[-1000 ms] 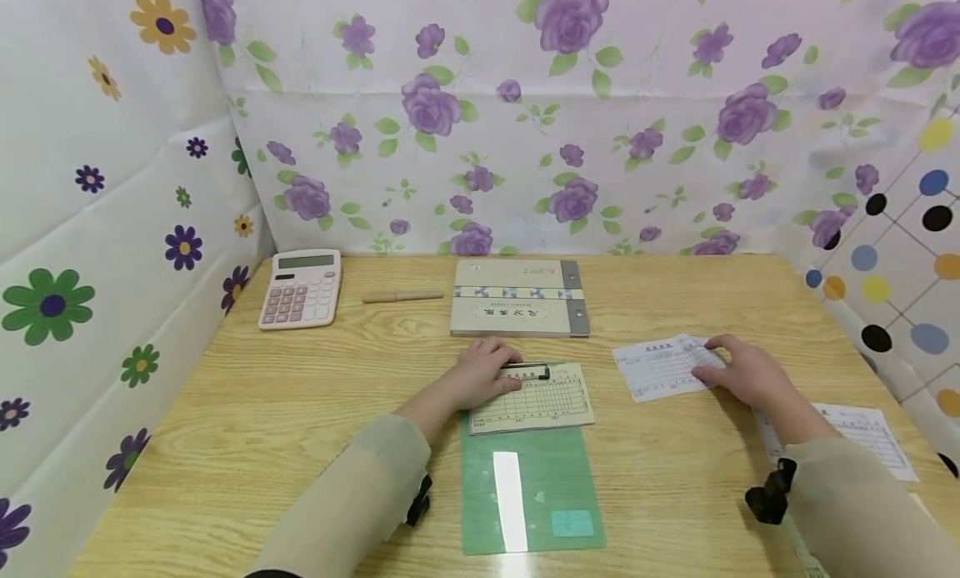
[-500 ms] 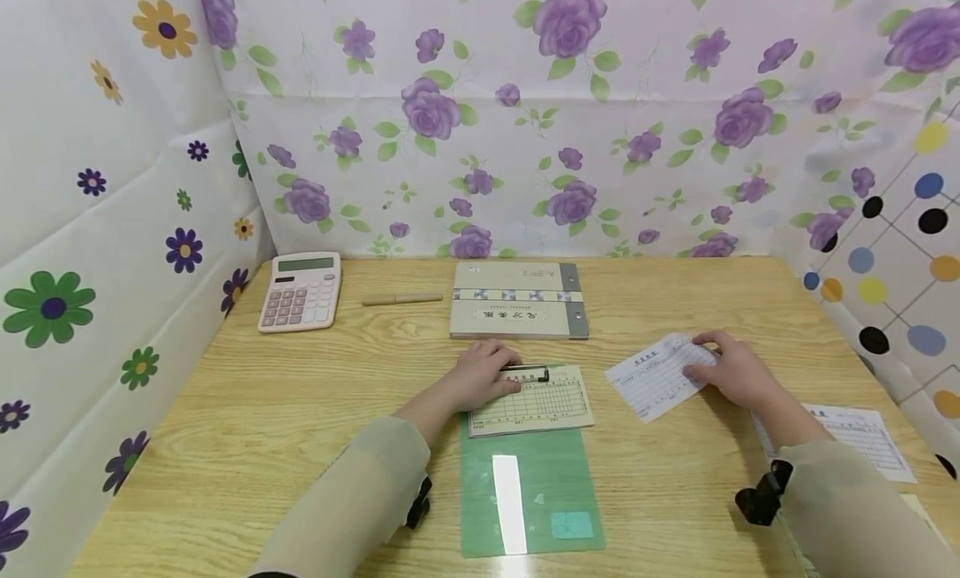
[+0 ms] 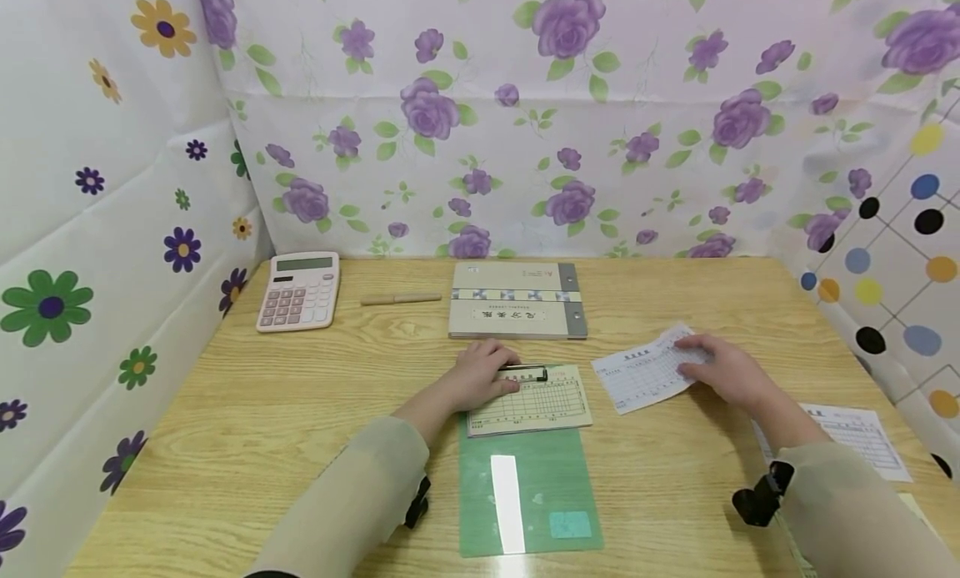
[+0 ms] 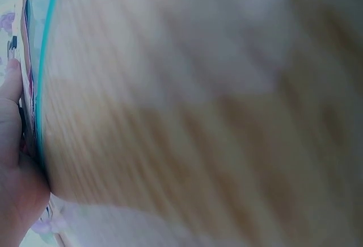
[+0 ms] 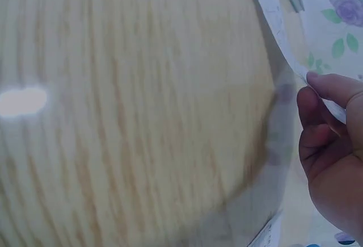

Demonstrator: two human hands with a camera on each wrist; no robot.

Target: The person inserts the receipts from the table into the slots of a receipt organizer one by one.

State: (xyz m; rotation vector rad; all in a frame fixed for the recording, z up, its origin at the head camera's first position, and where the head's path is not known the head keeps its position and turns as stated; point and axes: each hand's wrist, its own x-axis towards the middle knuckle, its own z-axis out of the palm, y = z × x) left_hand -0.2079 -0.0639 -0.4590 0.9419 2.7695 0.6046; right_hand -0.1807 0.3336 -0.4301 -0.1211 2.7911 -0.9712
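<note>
In the head view a green see-through clipboard [image 3: 525,495] lies mid-table, with cream printed slips [image 3: 551,411] under its metal clip. My left hand [image 3: 482,374] grips the clipboard at its clip end, fingers over the left side of the clip and thumb across the slips. The left wrist view shows that thumb [image 4: 11,82] near the clip; the fingers are hidden there. To the right, my right hand [image 3: 723,369] pinches a white printed slip [image 3: 637,374] by its right end. The right wrist view shows the slip's edge [image 5: 278,37] between thumb and fingers.
A beige ledger book [image 3: 516,303] lies behind the clipboard. Farther left are a tan pen [image 3: 401,299] and a pink-white calculator [image 3: 298,293]. Another white slip [image 3: 858,436] lies under the right forearm. Cream paper [image 3: 918,511] shows beside the right sleeve. Patterned cloth walls enclose the table.
My right hand has moved slightly left with the white slip, which has swung round and back in its grip. The left hand stays in place on the clipboard.
</note>
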